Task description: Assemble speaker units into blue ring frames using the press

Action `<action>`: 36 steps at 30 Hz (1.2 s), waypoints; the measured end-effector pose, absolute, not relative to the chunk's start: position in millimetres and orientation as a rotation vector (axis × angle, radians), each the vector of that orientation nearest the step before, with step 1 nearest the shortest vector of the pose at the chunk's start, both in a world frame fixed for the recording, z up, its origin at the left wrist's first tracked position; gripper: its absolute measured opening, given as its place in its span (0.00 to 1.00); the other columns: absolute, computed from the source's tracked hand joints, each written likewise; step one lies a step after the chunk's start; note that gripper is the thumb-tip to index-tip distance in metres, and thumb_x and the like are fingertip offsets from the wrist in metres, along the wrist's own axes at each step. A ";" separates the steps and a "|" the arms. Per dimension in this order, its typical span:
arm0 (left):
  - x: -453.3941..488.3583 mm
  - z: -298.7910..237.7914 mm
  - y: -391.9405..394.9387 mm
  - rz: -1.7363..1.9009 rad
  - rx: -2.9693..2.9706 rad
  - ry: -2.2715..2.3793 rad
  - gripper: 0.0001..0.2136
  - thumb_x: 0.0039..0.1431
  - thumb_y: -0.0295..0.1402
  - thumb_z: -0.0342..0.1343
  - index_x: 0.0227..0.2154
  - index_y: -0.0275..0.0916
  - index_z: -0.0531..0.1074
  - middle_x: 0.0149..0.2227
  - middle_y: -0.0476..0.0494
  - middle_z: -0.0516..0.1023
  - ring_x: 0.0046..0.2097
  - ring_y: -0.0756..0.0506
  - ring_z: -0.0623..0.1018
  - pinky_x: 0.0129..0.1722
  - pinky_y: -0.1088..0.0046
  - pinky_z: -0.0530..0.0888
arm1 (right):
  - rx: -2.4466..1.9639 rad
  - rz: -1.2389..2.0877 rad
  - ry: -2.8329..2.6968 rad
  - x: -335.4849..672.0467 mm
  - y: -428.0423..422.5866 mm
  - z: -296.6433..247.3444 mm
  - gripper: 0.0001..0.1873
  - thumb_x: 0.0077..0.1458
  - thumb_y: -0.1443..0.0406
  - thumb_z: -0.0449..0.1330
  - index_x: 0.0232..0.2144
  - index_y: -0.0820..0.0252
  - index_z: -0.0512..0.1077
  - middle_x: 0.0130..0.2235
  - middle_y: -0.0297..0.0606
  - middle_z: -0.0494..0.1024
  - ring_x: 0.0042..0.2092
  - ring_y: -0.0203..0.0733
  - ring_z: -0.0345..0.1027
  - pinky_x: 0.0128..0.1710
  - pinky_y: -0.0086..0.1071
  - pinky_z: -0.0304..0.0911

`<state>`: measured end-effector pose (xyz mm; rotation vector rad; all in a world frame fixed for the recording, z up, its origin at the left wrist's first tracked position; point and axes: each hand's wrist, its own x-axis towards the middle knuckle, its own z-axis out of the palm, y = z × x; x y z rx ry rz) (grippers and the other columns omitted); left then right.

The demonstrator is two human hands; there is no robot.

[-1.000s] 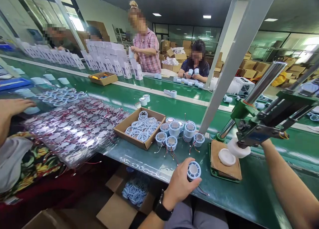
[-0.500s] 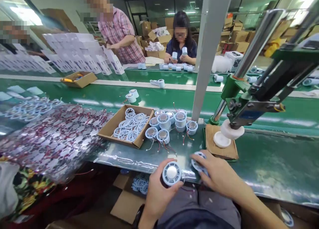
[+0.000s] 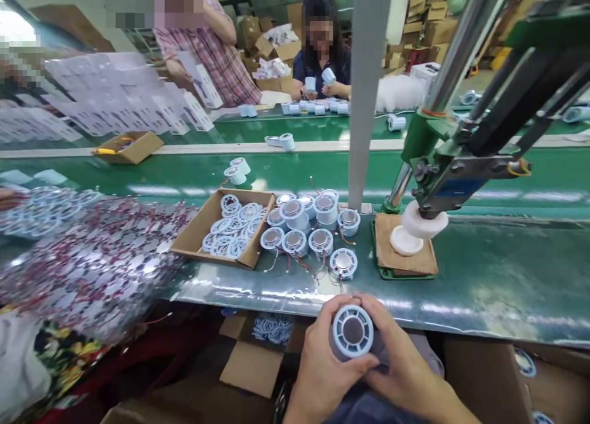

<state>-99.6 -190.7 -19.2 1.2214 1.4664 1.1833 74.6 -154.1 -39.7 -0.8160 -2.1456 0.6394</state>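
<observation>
Close in front of my body, a light-blue cylindrical housing (image 3: 353, 330) faces up, showing a spoked ring around a dark round centre. My left hand (image 3: 316, 365) wraps its left side, thumb along the lower edge. From the other side, my right hand (image 3: 403, 359) grips the same housing, so its lower part is hidden. Beyond my hands, a similar housing (image 3: 343, 263) with a silvery centre stands on the green worktop (image 3: 488, 289). Several more housings (image 3: 294, 243) with thin wires cluster behind it, some stacked.
A cardboard box (image 3: 251, 258) of loose blue rings sits left of the cluster. Wired flat parts (image 3: 106, 258) cover the left side. A hand press (image 3: 426, 218) with white pads stands right of a grey post (image 3: 364, 104). Two co-workers are across the bench; another hand (image 3: 11, 198) shows far left.
My right hand has left the worktop and joined my left on one housing. Two more housings now stand at the front of the cluster. The view has shifted slightly.
</observation>
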 end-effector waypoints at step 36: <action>-80.9 4.2 -177.0 1.394 1.302 1.372 0.11 0.68 0.38 0.57 0.32 0.40 0.77 0.37 0.46 0.78 0.41 0.47 0.79 0.44 0.76 0.75 | -0.764 0.557 -1.852 70.7 -158.6 -36.6 0.39 0.57 0.80 0.57 0.67 0.50 0.61 0.57 0.44 0.77 0.59 0.44 0.72 0.58 0.36 0.72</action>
